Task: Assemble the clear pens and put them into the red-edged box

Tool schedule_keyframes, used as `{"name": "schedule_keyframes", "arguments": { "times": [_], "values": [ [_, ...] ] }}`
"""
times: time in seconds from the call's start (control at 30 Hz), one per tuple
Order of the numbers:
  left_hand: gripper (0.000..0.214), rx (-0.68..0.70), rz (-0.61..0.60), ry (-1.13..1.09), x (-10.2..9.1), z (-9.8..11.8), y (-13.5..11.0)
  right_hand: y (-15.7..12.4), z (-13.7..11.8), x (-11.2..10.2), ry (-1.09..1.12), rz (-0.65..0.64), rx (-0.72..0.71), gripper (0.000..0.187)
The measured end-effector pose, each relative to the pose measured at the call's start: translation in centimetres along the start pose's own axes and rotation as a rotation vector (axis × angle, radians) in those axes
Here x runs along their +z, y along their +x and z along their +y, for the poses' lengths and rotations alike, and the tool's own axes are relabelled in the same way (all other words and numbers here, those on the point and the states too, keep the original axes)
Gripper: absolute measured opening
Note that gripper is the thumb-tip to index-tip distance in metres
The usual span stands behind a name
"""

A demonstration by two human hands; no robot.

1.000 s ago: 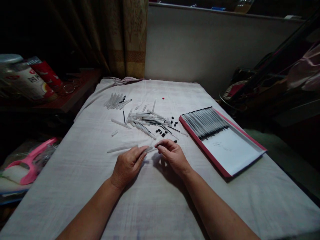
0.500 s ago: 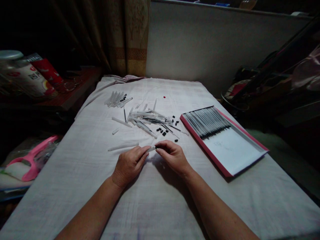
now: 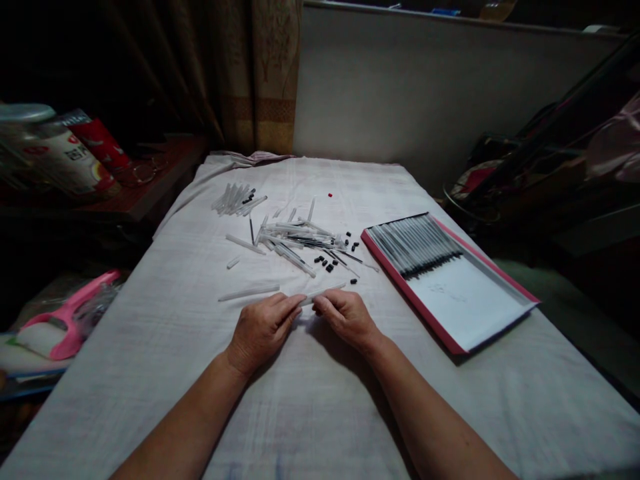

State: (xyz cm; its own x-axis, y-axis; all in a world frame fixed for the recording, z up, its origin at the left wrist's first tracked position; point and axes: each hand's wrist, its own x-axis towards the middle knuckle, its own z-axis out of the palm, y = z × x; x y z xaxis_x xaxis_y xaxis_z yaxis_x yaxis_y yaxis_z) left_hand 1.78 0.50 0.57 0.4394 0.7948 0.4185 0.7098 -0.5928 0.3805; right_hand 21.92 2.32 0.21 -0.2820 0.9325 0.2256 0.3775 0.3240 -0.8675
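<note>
My left hand [image 3: 267, 330] is closed, its thumb and forefinger pinching one end of a translucent pen barrel [image 3: 327, 290]. My right hand [image 3: 345, 317] has its fingers curled on the same barrel, which slants up to the right past its fingertips. Whether it is one piece or a barrel with a cap is hidden by the fingers. Just beyond my left hand lies another clear barrel [image 3: 250, 292]. Farther off is a loose pile of clear barrels [image 3: 293, 230], mixed with dark refills [image 3: 315, 241]. Several small black plugs [image 3: 329, 268] are scattered to the right of the pile.
A pink-edged box [image 3: 415, 307] on the right holds a row of pens [image 3: 415, 243] with black ends. At the back left is a group of clear caps [image 3: 233, 199]. A tiny red piece [image 3: 330, 195] lies at the back. Left of the white cloth [image 3: 165, 347] is a pink-handled object [image 3: 75, 320].
The black end seen between my hands is now out of sight. A long clear barrel now shows beyond my right fingertips, and my right fingers have curled in. The view has shifted slightly.
</note>
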Motion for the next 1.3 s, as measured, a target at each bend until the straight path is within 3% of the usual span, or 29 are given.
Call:
{"name": "schedule_keyframes", "arguments": {
  "times": [0.17,0.27,0.47,0.7,0.8,1.03,1.3],
  "values": [
    [0.028,-0.008,0.01,0.004,0.08,-0.26,-0.02,-0.04,-0.08,0.06,0.12,0.045,-0.019,0.015],
    [0.028,0.002,0.003,0.01,0.12,-0.27,-0.03,0.02,-0.27,0.01,0.049,0.061,-0.072,0.011],
    [0.027,0.013,-0.019,-0.016,0.05,-0.03,0.01,0.04,-0.05,-0.2,-0.157,-0.017,-0.052,0.039],
    [0.027,-0.015,-0.014,-0.021,-0.05,-0.3,0.01,-0.01,-0.42,-0.55,-0.004,-0.011,-0.046,0.009],
    [0.027,-0.015,-0.02,-0.02,-0.04,-0.25,-0.01,0.01,-0.43,-0.49,-0.029,-0.005,-0.038,0.018],
    [0.027,-0.005,-0.008,-0.014,-0.14,-0.1,0.11,-0.03,-0.31,-0.69,-0.039,-0.025,-0.055,0.007],
    [0.027,0.006,0.0,-0.006,-0.01,-0.28,0.08,-0.1,-0.35,-0.62,-0.033,-0.02,-0.056,0.01]
  ]
}}
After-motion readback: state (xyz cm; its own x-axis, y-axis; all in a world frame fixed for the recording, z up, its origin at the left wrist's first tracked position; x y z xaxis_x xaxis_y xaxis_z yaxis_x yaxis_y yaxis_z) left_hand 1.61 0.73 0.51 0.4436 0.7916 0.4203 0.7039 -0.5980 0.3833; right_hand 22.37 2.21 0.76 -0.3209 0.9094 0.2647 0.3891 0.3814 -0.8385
